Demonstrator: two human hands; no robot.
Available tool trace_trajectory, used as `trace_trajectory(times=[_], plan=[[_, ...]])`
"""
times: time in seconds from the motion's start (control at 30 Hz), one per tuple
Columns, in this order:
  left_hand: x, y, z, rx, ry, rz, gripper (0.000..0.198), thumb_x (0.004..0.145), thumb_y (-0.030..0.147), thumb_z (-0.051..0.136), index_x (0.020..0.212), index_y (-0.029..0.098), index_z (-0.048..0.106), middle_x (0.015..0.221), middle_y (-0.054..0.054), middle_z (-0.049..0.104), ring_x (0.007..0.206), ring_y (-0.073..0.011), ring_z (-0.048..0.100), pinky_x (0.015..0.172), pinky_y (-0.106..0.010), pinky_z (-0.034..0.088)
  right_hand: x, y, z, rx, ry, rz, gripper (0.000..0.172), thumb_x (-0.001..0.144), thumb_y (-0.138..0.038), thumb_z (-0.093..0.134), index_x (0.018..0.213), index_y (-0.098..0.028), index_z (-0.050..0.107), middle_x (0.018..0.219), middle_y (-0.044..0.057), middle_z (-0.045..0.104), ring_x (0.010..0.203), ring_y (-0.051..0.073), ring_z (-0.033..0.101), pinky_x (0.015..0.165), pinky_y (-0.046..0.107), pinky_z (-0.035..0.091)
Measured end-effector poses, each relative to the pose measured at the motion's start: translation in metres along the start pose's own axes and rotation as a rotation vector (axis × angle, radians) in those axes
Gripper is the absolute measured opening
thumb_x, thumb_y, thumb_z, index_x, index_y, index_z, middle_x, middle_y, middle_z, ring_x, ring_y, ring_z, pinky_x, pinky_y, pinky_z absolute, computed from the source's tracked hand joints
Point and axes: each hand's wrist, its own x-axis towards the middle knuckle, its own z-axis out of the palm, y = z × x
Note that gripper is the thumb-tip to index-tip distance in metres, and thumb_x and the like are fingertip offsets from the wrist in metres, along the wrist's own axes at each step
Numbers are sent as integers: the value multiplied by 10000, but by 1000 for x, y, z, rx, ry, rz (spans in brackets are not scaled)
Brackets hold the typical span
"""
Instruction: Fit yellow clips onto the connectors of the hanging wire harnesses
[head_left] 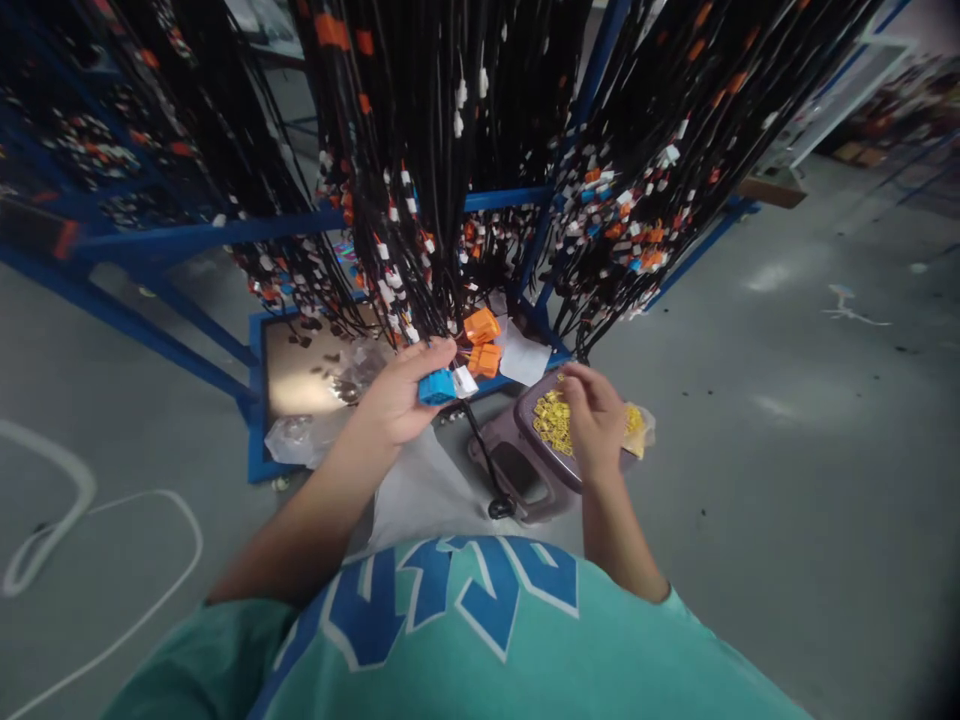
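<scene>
My left hand [401,395] is closed around the end of a wire harness. From its fingers stick out a blue connector [436,387], a white connector [464,382] and two orange connectors [482,326]. A black cable [484,455] hangs below them to a black end piece. To the right, my right hand [596,420] is over a container [525,415] of small yellow plastic parts [553,422]. Its thumb and fingertips are brought together, and whatever they may hold is too small to make out.
Dense bundles of black cables [420,100] with white, orange and blue connectors hang from a blue metal frame [300,230] ahead. A clear plastic bag [292,440] lies on the frame's lower shelf. White hose [187,530] curls on the grey floor [787,480] at left.
</scene>
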Motion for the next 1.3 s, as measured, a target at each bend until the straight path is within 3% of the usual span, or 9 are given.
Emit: trace_trajectory(times=[0.13, 0.3, 0.37, 0.47, 0.6, 0.83, 1.03, 1.2, 1.3], plan=[[7, -3, -4, 140, -18, 50, 227, 721, 286, 688, 558, 140, 626, 543, 19, 576, 474, -75, 516, 473, -197, 416, 11, 86, -46, -256, 153, 310, 384, 825, -360, 456, 1082, -140, 638, 975, 108, 691, 796, 181, 663, 712, 317, 524], [9, 3, -7, 355, -63, 32, 387, 840, 317, 497, 561, 124, 681, 568, -48, 629, 514, -101, 527, 508, -213, 417, -5, 156, -83, -541, -46, 597, 321, 794, -246, 477, 1023, -133, 672, 946, 112, 703, 872, 212, 656, 791, 320, 497], [7, 9, -7, 396, -117, 5, 398, 830, 290, 439, 609, 103, 712, 590, -83, 649, 542, -126, 549, 540, -236, 434, -19, 172, -82, -581, -119, 672, 229, 781, -206, 536, 932, -144, 697, 923, 108, 705, 903, 228, 650, 818, 330, 486], [4, 15, -7, 405, -156, -8, 287, 700, 236, 479, 635, 108, 727, 602, -108, 663, 558, -173, 576, 537, -280, 444, -39, 192, -71, -626, -205, 778, 165, 839, -214, 561, 928, -138, 678, 963, 97, 682, 951, 215, 631, 853, 364, 483], [3, 14, -7, 420, -81, 26, 225, 614, 240, 528, 602, 133, 726, 527, -95, 624, 484, -171, 537, 489, -289, 448, -55, 215, -51, -617, -261, 852, 272, 895, -324, 551, 1086, -134, 592, 1094, 72, 617, 979, 180, 605, 860, 401, 504], [6, 9, -4, 464, 53, 22, 152, 567, 224, 577, 561, 149, 709, 518, -71, 596, 471, -152, 527, 460, -249, 461, -58, 231, -25, -545, -203, 827, 323, 885, -314, 563, 1166, -153, 555, 1230, 91, 544, 1088, 218, 552, 919, 446, 471], [7, 7, -4, 465, 73, 22, 173, 580, 226, 554, 551, 148, 706, 506, -75, 577, 463, -152, 505, 463, -259, 463, -57, 230, -26, -368, -44, 851, 301, 892, -309, 554, 1144, -146, 564, 1190, 86, 567, 1071, 210, 562, 911, 437, 475], [6, 5, -2, 430, 96, 56, 179, 609, 192, 541, 554, 146, 705, 566, -85, 620, 529, -158, 544, 497, -248, 489, -48, 209, -34, -50, 82, 861, 274, 876, -319, 566, 1061, -118, 592, 1027, 75, 639, 937, 177, 617, 839, 378, 516], [5, 4, -3, 422, 64, 53, 191, 664, 144, 550, 568, 162, 713, 566, -47, 637, 530, -134, 542, 487, -214, 482, -37, 182, -35, 216, 75, 834, 293, 802, -318, 627, 1011, -113, 613, 851, 48, 681, 815, 148, 649, 811, 318, 540]])
